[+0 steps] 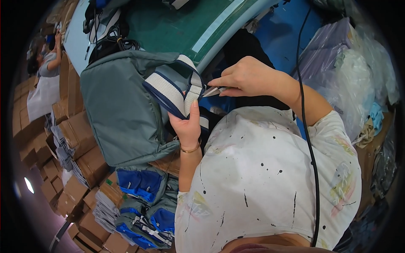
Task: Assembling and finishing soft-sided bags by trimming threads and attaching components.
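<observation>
A grey-green fabric bag [120, 109] lies at the edge of a green work table [177, 29]. Its wide strap [168, 90], white with navy stripes, loops up from it. My left hand [187, 124] grips the strap from below, thumb pressed along it. My right hand [249, 78] pinches small metal snips [214, 90] whose tips touch the strap near its upper end. A gold bangle sits on my left wrist.
Blue and grey bags [145, 206] pile up below the table. Cardboard boxes [80, 160] stack at the left. Plastic-wrapped goods [346, 80] sit at the right. Another person [44, 63] works far left. A black cable [306, 126] hangs across my shirt.
</observation>
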A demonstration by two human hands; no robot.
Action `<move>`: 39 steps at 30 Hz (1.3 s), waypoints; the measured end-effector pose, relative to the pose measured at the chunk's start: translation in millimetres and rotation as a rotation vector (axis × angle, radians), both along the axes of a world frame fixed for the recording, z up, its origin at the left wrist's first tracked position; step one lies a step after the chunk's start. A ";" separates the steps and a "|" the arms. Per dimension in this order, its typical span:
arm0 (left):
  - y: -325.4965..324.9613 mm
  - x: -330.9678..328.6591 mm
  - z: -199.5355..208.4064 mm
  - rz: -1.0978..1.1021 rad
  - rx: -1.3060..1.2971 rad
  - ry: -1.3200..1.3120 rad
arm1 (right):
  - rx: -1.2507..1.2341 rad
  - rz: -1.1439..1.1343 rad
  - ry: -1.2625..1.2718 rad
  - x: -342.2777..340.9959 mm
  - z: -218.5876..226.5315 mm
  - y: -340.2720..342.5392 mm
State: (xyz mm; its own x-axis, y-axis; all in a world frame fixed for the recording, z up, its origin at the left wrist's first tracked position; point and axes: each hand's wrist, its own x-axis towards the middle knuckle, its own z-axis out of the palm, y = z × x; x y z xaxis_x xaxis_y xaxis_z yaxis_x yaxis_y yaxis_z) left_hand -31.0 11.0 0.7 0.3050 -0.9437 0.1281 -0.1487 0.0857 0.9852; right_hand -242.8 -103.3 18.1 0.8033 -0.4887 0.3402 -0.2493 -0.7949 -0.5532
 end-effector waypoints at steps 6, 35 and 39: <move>2.8 -1.2 4.8 -0.042 -0.008 -0.038 | 0.026 0.038 0.028 -4.5 0.2 -1.1; 7.6 -1.1 -3.5 -0.024 -0.037 -0.089 | 0.027 -0.024 -0.037 -3.0 -1.1 9.3; 7.7 -2.9 -6.3 -0.001 -0.073 -0.137 | 0.044 -0.133 -0.118 3.8 -14.7 17.2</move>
State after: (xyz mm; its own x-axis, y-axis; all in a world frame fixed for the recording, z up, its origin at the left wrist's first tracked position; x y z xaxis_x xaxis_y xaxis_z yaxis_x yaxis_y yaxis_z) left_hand -33.9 18.7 -5.6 0.2792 -0.9306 0.2366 -0.2810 0.1564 0.9469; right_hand -239.0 -86.1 3.4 0.6864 -0.6044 0.4045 -0.2815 -0.7336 -0.6185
